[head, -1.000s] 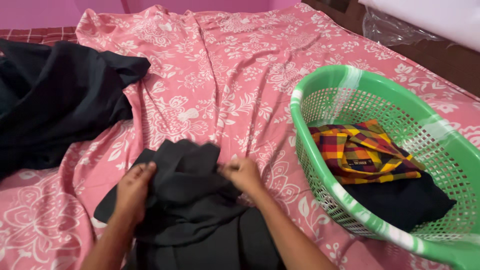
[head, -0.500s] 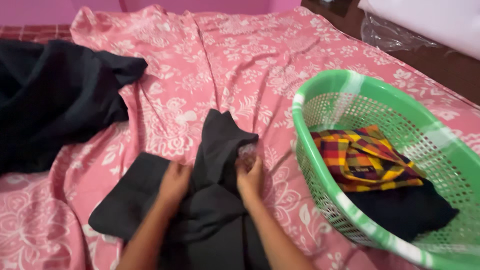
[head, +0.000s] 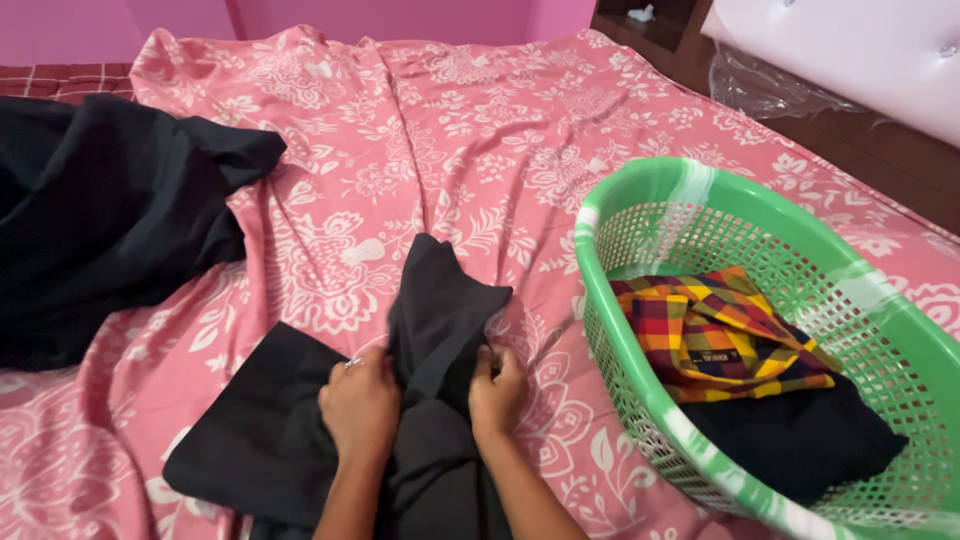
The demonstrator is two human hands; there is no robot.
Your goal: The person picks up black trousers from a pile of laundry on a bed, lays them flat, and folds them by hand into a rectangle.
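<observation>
A black garment (head: 270,440) lies on the pink flowered bedsheet (head: 420,130) in front of me. Both hands pinch a bunched middle strip of it that points away from me. My left hand (head: 358,405), with a ring on one finger, grips the left side of that strip. My right hand (head: 497,390) grips its right side, fingers closed in the cloth. A flat dark panel of the garment spreads to the left of my hands.
A green plastic laundry basket (head: 700,200) stands to the right, holding a yellow, red and black checked cloth (head: 720,335) and a dark cloth (head: 800,440). A large black cloth (head: 110,220) lies heaped at the left. A dark wooden bed frame (head: 860,150) runs along the far right.
My hands have come together from apart and gathered the garment's middle into a strip, pushing it away from me. The flat panel has spread out to the left.
</observation>
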